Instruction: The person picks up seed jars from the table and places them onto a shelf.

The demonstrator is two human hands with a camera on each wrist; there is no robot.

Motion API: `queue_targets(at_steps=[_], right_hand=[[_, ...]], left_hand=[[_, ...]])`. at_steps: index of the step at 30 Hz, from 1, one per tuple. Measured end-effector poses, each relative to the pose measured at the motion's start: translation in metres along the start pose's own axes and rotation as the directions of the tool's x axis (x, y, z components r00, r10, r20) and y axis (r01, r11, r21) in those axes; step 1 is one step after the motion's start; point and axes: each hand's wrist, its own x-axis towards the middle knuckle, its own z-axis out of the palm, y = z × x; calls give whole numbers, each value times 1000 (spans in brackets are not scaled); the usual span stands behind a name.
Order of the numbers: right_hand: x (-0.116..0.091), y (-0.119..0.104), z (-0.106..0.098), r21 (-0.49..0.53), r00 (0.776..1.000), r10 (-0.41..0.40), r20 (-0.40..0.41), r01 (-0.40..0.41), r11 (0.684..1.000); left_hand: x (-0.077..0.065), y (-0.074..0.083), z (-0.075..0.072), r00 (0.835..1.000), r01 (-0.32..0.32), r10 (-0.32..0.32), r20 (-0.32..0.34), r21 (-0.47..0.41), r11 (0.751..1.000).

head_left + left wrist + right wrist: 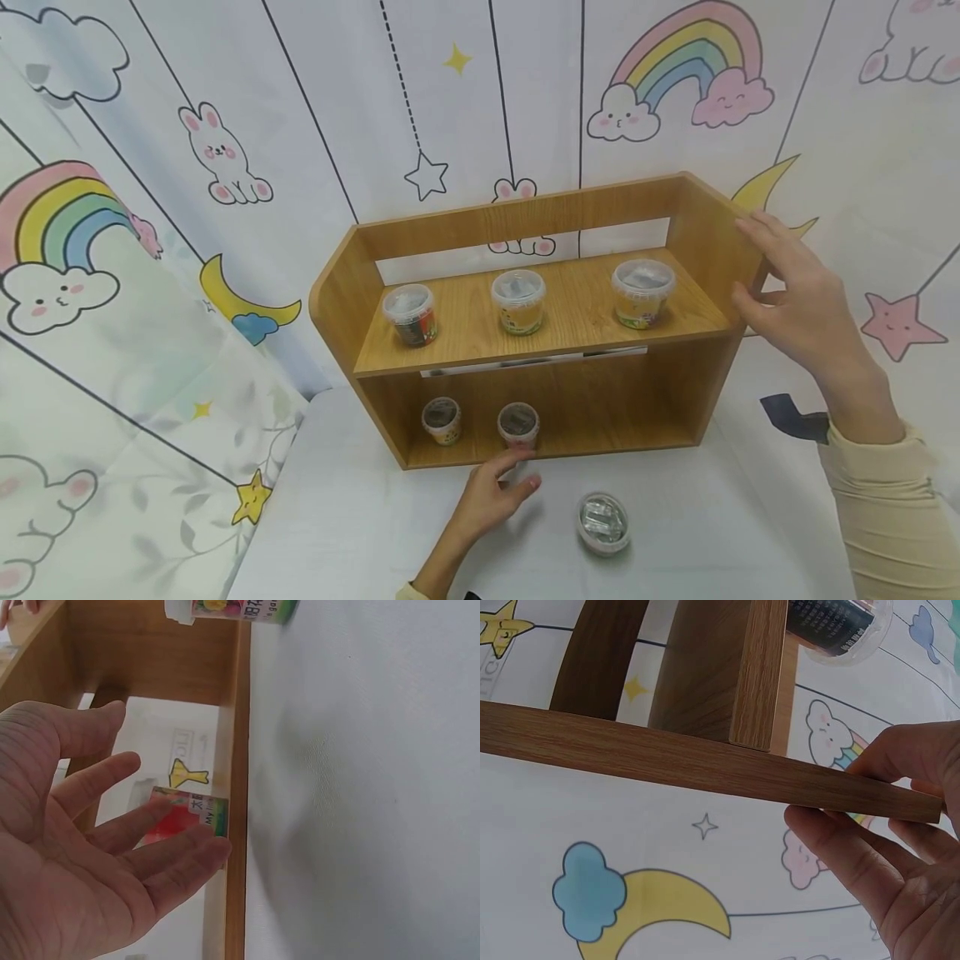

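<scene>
A two-tier wooden shelf [525,367] stands on the white table. My right hand [802,300] grips the shelf's right side panel [705,776], with thumb and fingers on opposite faces of it. My left hand [491,500] is at the front edge of the lower tier, fingers spread and loosely bent, holding nothing. Just past its fingertips sits a small lidded plastic tub [518,423]; in the left wrist view the fingers partly cover this tub's red label [169,825]. Another tub [442,419] stands to its left on the same tier.
Along the upper tier stand three lidded tubs: left [411,315], middle [519,302] and right [642,292]. One more tub [602,523] is on the table in front of the shelf, right of my left hand. A patterned curtain [300,125] hangs behind.
</scene>
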Motion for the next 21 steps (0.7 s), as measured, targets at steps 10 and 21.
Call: queue_targets(at_steps=[10,21], right_hand=[[0,-1,-1,3,1000,6,7,-6,1000],[-1,2,0,1,1000,3,5,-3,1000]], left_hand=[[-5,4,2,994,-107,107,9,143,984],[-2,0,7,990,-116,77,119,369,922]])
